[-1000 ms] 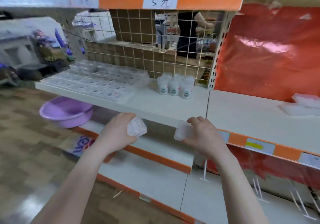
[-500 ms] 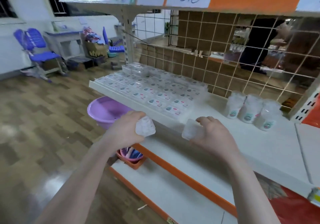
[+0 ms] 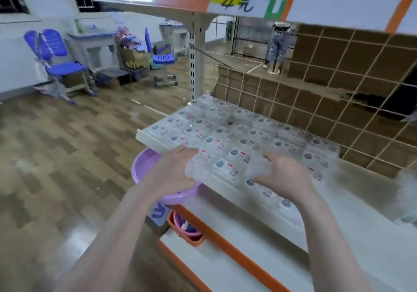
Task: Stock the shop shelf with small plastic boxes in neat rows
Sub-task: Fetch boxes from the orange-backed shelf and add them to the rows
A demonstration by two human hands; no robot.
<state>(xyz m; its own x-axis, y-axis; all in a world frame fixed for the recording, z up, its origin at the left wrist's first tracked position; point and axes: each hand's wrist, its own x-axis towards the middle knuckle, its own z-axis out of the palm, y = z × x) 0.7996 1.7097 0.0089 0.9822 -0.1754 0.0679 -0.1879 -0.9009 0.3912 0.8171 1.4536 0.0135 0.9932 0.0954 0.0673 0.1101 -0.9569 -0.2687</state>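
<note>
Several small clear plastic boxes (image 3: pixel 239 138) lie in tight rows on the left end of the white shelf (image 3: pixel 365 219). My left hand (image 3: pixel 173 170) grips one clear box (image 3: pixel 195 164) above the shelf's front edge, at the near left of the rows. My right hand (image 3: pixel 284 176) holds another clear box (image 3: pixel 257 167) just over the front rows; the box is blurred and partly hidden by my fingers. Both forearms reach in from below.
A purple basin (image 3: pixel 146 167) sits below the shelf's left end, above an orange basket (image 3: pixel 187 228) on the lower shelf (image 3: pixel 225 267). A wire grid (image 3: pixel 338 102) backs the shelf. White tubs (image 3: pixel 408 201) blur at the right. A blue chair (image 3: pixel 56 61) stands across the floor.
Both hands have moved forward with their boxes, from in front of the shelf edge to over the front rows. The view has swung left and closer.
</note>
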